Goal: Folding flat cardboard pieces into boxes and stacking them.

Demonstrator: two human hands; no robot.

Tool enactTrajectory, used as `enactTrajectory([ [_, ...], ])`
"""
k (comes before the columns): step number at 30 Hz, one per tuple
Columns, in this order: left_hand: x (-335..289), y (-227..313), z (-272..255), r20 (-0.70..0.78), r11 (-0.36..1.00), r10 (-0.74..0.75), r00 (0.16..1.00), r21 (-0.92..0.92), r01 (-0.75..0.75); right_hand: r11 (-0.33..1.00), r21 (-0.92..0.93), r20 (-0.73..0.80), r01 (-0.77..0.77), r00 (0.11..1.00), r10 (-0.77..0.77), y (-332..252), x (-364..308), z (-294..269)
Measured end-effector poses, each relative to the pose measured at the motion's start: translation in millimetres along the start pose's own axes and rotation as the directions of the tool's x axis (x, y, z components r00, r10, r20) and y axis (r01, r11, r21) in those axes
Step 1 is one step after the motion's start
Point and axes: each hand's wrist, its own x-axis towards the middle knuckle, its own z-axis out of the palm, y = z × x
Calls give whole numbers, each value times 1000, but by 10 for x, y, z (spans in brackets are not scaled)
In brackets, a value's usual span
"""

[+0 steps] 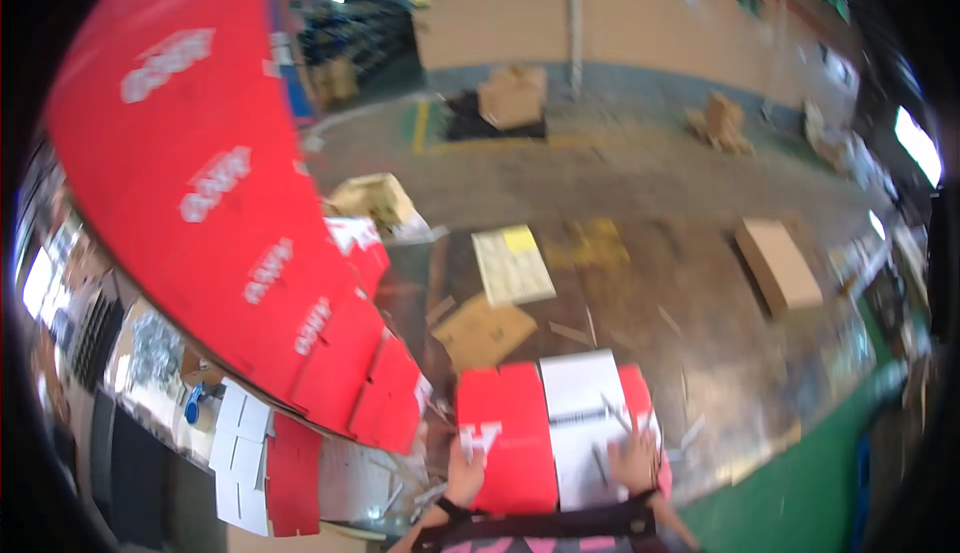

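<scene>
A flat cardboard piece, red on its left part with a white panel and a red right margin, lies on the table in front of me. My left hand is at its left edge, fingers bent round the border. Over the white panel's right side is my right hand, closed around a thin, dark, pointed tool that sticks out toward the far side; blur hides its exact kind. A dark slot line crosses the white panel near the tool.
A tall stack of red printed cardboard rises at my left. Beyond the work lie a brown cardboard scrap and a paper sheet. A long brown box stands at right. White-and-red sheets sit lower left; thin offcuts are scattered about.
</scene>
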Motion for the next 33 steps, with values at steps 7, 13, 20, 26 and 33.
enactTrajectory([
  [7, -91, 54, -279, 68, 976, -56, 996, -205, 69, 993, 99, -232, -68, 969, 89, -233, 288, 94],
  [13, -71, 1024, -315, 438, 764, 80, 895, -604, 227, 732, 677, -60, -68, 987, 147, -142, 561, -270],
  [20, 59, 1488, -455, 539, 819, 270, 798, -564, 104, 725, -47, -692, 687, 501, -520, -916, 851, -1662],
  [26, 60, 2656, 90, 590, 526, 797, 129, -573, -629, 561, -18, -360, 828, 518, -776, -1055, 769, -1791],
  [33, -55, 2791, 66, 524, 417, 822, 222, -288, -862, 502, 202, -605, 841, 511, -611, -861, 214, -1895],
])
